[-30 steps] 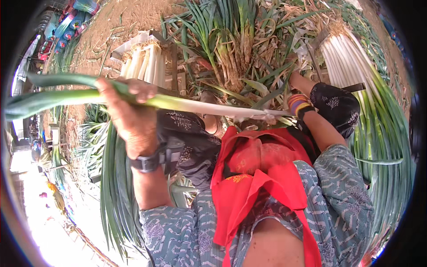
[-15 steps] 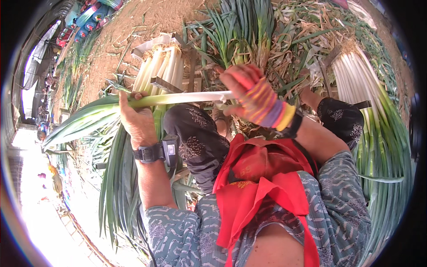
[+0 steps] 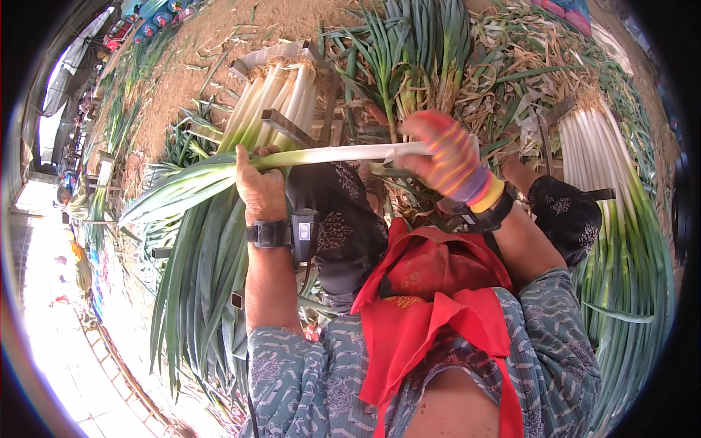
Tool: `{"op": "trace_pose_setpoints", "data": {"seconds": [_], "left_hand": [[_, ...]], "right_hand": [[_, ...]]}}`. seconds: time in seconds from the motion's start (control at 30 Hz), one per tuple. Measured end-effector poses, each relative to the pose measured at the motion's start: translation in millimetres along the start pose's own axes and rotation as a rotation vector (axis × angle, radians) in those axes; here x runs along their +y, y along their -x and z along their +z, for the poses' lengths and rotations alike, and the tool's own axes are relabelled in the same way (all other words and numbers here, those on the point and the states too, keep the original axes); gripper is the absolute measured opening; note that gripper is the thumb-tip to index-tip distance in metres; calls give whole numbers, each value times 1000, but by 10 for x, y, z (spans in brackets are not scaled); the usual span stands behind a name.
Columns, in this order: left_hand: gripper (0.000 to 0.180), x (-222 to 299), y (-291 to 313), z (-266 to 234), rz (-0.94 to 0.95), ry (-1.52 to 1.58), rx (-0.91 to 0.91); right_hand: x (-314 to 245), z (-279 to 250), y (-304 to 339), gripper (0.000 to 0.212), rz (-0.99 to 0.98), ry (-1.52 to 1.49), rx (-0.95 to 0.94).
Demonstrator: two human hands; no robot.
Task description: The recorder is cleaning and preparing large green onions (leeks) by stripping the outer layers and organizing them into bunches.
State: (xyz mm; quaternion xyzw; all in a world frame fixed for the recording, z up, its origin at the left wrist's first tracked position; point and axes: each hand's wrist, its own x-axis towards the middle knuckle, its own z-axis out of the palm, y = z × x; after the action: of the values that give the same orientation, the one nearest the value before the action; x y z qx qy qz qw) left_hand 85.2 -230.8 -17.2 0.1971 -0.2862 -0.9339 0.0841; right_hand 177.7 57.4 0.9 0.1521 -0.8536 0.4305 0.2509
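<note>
A long green onion [image 3: 339,154] lies nearly level across the front of me, its white shaft pointing right and its green leaves fanning out left. My bare left hand [image 3: 261,186] is closed round it where white turns to green. My right hand [image 3: 447,157], in a striped glove with red fingers, is closed about the white root end and partly blurred. Behind my left hand, a bunch of green onions [image 3: 274,102] rests roots away from me on a metal-barred rack [image 3: 288,128], its leaves trailing down past my left forearm.
To the right, another large bunch [image 3: 595,153] rests on a second rack [image 3: 546,146]. Uncleaned green onions [image 3: 412,51] lie ahead, beside heaps of dry peelings [image 3: 511,95]. Bare brown soil [image 3: 219,51] shows at the far left. My knees [image 3: 339,219] are between the racks.
The gloved right hand has moved right along the white shaft to its end. My left hand keeps its hold on the green onion. The whole view has shifted slightly.
</note>
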Motion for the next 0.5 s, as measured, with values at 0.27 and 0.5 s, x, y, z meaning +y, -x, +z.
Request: {"op": "trace_pose_setpoints", "data": {"seconds": [0.27, 0.5], "left_hand": [[24, -161, 9, 2, -3, -21, 64], [25, -128, 29, -66, 37, -14, 2]], "right_hand": [[249, 225, 62, 34, -469, 358, 45], [52, -139, 5, 9, 352, -574, 143]]}}
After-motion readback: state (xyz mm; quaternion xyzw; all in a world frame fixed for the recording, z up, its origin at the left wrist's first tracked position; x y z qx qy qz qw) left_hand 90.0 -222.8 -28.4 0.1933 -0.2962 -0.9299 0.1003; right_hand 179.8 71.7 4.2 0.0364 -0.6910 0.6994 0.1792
